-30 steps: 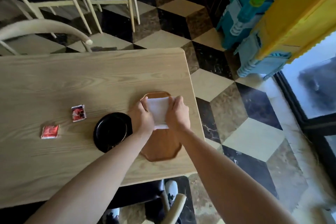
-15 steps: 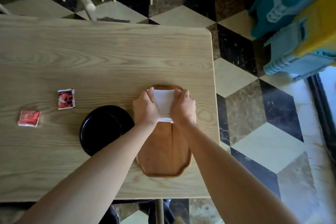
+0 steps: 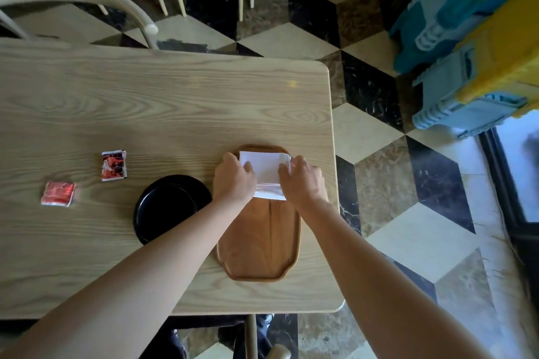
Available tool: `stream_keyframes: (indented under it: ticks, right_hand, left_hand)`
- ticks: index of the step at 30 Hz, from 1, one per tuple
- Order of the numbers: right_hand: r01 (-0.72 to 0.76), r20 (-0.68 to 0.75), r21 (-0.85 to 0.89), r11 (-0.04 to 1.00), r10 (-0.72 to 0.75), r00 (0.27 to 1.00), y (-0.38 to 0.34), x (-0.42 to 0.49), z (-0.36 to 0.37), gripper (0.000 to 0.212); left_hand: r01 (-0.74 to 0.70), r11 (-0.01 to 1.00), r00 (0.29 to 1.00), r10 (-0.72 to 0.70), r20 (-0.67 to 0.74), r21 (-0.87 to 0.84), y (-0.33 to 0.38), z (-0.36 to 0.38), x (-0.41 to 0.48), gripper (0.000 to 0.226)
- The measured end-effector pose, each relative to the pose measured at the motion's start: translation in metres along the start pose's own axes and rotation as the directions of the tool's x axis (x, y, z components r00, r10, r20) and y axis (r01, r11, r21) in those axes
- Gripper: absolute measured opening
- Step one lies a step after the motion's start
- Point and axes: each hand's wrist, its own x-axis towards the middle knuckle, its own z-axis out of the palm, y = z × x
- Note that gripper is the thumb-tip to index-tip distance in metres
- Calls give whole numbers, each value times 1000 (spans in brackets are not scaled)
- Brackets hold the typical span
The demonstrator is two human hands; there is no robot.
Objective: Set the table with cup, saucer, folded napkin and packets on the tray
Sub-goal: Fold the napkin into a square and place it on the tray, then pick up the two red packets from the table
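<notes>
While our left hand [image 3: 233, 179] and right hand [image 3: 303, 181] pinch the folded white napkin [image 3: 267, 169] flat on the wooden tray's [image 3: 259, 242] far end, we risk it springing open on release, since the fold looks only lightly creased.

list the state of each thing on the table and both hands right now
napkin: folded, lying on the far end of the tray, pressed at both sides
tray: flat on the table, near end bare
saucer: on the table left of the tray, nothing on it
left hand: on the napkin's left edge
right hand: on the napkin's right edge
near packet: sealed, on the table
far packet: sealed, on the table
</notes>
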Motion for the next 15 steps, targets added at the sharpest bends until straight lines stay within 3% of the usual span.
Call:
stream_keyframes:
  ticks: [6, 10, 15]
  right_hand:
    - [43, 39, 3, 999, -43, 998, 3, -5, -4, 30]
    - [78, 48, -19, 997, -77, 996, 11, -10, 0, 42]
    - [120, -21, -179, 977, -125, 992, 9, -26, -5, 42]
  left_hand:
    - [-24, 994, 999, 21, 36, 105, -6, -8, -7, 25]
    - [-41, 988, 997, 30, 75, 151, -13, -10, -19, 19]
    - [-20, 990, 995, 6, 100, 138, -15, -30, -31, 26]
